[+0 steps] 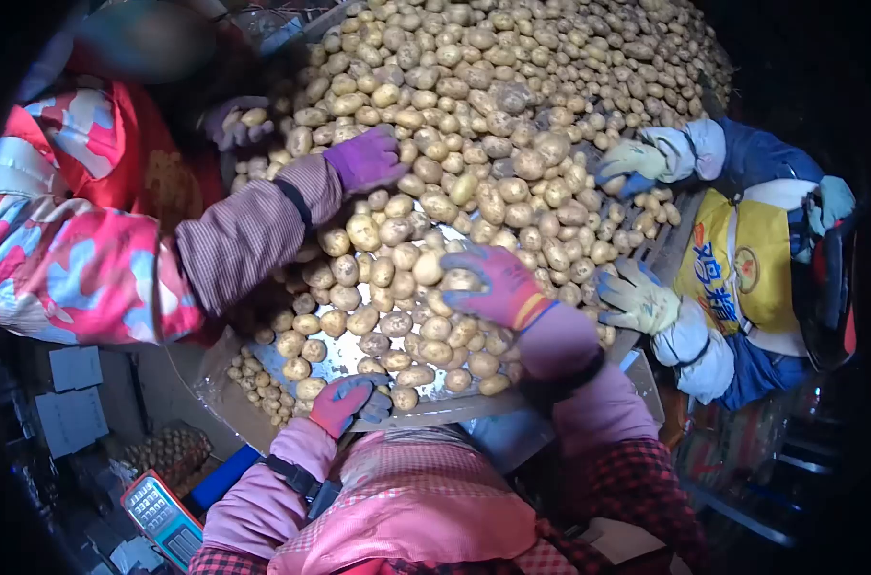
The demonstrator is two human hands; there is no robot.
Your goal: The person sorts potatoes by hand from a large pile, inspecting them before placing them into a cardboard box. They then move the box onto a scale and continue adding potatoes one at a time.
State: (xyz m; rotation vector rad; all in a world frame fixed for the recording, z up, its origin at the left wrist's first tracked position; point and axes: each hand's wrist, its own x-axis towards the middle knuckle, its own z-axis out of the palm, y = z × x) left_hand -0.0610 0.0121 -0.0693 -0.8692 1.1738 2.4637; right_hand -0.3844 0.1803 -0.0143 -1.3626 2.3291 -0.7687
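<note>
My right hand (pixel 498 286), in a pink and grey glove, reaches over the middle of the potatoes (pixel 440 331) near the front of the table (pixel 332 356). Its fingers curve over a potato (pixel 461 280). Near the table's front edge is my left hand (pixel 352 404), gloved the same way, with its fingers bent in beside a potato (pixel 404 398). Whether those fingers hold anything is hidden. A large heap of potatoes (pixel 512 96) rises behind both hands.
At the left, a co-worker's purple-gloved hand (pixel 366 160) touches the heap. Another person's pale gloves (pixel 638 297) are at the right edge. Small potatoes (pixel 260 388) lie at the front left corner. A scale-like keypad device (pixel 162 517) stands below left.
</note>
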